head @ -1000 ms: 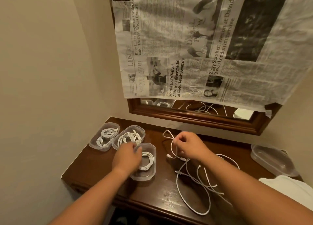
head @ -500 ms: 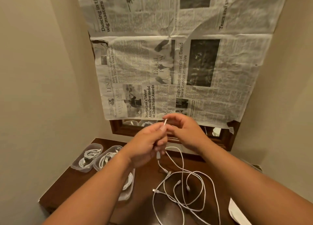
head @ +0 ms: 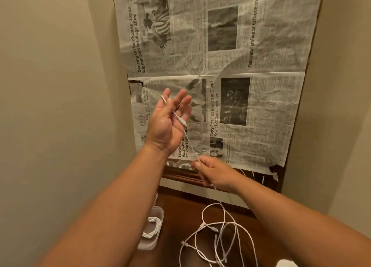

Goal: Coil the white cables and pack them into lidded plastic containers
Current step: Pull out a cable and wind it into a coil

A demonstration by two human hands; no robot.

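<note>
Newspaper (head: 267,110) backdrop – left hand (head: 167,124) raised, fingers straight, cable (head: 190,144) end across them; right hand (head: 214,174) pinches it lower, slack tangled on table (head: 176,212). Wrap even loops round the fingers – light tension, I'd say

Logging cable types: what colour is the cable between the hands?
White; the head view shows the cable stretched from left hand to right hand.

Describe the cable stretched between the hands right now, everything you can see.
The white cable is thin and flexible. Its upper end, with a small white connector, lies across the straight fingers of the raised left hand. From there it runs taut down to the right hand, which pinches it, then drops into a loose tangle on the wooden table.
</note>
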